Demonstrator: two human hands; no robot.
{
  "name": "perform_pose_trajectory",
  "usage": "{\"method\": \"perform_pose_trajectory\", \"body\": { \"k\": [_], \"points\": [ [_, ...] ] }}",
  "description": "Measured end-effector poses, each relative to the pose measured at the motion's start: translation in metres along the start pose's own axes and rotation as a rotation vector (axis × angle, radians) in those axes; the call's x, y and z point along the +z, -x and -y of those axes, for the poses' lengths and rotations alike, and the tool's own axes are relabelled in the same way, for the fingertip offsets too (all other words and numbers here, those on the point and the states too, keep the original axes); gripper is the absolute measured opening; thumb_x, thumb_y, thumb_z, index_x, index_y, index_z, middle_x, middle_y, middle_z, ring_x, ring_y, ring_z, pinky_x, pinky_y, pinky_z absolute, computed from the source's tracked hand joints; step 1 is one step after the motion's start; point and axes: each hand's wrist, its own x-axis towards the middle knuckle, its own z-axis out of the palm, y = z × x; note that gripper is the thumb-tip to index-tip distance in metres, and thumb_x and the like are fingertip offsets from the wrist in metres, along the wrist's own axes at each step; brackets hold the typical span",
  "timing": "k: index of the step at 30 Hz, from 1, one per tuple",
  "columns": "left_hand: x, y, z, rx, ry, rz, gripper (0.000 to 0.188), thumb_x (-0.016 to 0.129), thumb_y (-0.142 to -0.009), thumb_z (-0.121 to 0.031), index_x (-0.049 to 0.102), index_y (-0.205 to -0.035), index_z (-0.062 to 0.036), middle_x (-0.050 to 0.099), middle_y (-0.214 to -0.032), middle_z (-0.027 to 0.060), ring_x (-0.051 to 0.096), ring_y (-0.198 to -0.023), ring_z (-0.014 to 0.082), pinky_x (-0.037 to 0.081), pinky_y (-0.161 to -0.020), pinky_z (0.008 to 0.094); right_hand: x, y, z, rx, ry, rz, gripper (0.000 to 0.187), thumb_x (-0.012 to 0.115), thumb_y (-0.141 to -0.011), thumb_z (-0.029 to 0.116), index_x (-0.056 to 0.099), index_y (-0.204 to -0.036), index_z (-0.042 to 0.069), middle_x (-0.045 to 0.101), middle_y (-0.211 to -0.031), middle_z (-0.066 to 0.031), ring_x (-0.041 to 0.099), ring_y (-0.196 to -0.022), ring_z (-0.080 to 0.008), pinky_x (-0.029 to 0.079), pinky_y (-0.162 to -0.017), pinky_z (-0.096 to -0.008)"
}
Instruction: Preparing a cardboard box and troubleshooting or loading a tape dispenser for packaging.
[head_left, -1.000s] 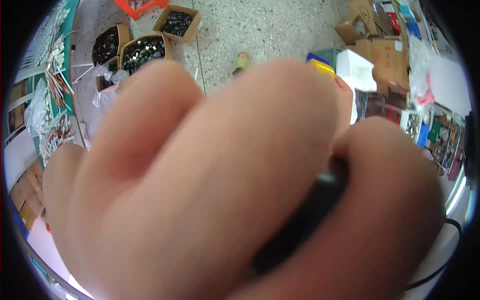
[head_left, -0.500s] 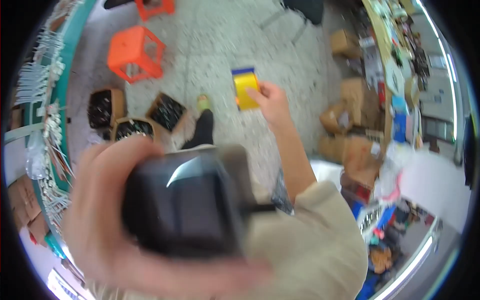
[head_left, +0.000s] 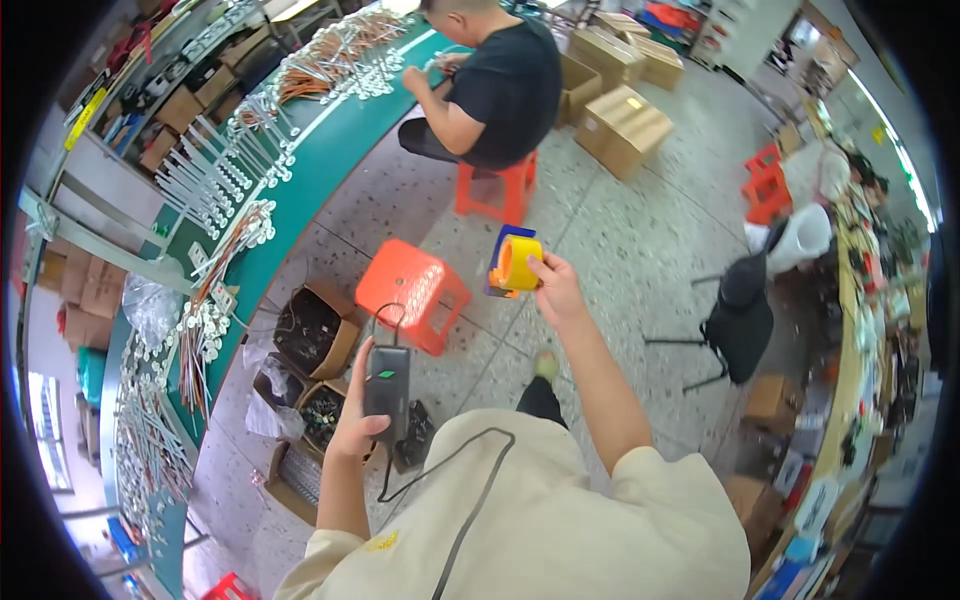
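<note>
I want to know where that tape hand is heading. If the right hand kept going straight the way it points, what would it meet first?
Likely the seated person's red stool; the right hand with the tape roll points that way over bare floor, though depth is unclear.

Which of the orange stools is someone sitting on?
The far stool by the green bench, under the seated person in black. The nearer stool, beside the left hand holding the black box, has nobody on it.
</note>
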Motion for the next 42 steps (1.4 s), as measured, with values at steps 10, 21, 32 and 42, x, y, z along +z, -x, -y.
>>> {"method": "perform_pose_trajectory", "body": {
  "k": [10, 21, 32, 42],
  "points": [
    [0.036, -0.224, -0.02, 0.182, 0.318, -0.548, 0.112, 0.072, -0.054, -0.036, 0.013, -0.147, -0.0184, 0.049, -0.125, 0.0105, 0.057, -0.103, 0.0239, 0.051, -0.084, 0.0352, 0.0, -0.305, 0.005, 0.367, -0.272, 0.231, 0.024, 0.051, -0.094, 0.014, 0.053, -0.112, -0.002, 0.06, -0.111, -0.0102, 0.058, -0.103, -0.0208, 0.044, -0.093, -0.0355],
    [0.026, -0.314, -0.053, 0.178, 0.422, -0.636, 0.112, 0.074, -0.052, -0.036, 0.017, -0.146, -0.0168, 0.046, -0.129, 0.0118, 0.052, -0.113, 0.0254, 0.047, -0.095, 0.0386, 0.062, -0.42, 0.007, 0.478, -0.225, 0.297, 0.029, 0.05, -0.096, 0.024, 0.054, -0.114, 0.002, 0.06, -0.111, -0.0058, 0.059, -0.101, -0.017, 0.046, -0.09, -0.033],
    [-0.04, -0.348, -0.055, 0.215, 0.441, -0.681, 0.105, 0.069, -0.055, -0.038, 0.02, -0.146, -0.0157, 0.046, -0.129, 0.0102, 0.051, -0.114, 0.0247, 0.046, -0.094, 0.0381, 0.113, -0.462, 0.005, 0.416, -0.068, 0.491, 0.024, 0.05, -0.094, 0.015, 0.052, -0.114, 0.002, 0.058, -0.111, -0.0074, 0.056, -0.106, -0.0192, 0.043, -0.096, -0.0377],
    [-0.061, -0.405, -0.074, 0.195, 0.47, -0.811, 0.098, 0.065, -0.06, -0.036, 0.021, -0.146, -0.0158, 0.048, -0.124, 0.01, 0.052, -0.112, 0.0236, 0.046, -0.094, 0.037, 0.138, -0.542, -0.032, 0.678, -0.207, 0.206, 0.026, 0.054, -0.094, 0.018, 0.052, -0.114, 0.002, 0.058, -0.112, -0.0089, 0.057, -0.106, -0.0203, 0.043, -0.095, -0.0386]
  ]
}}
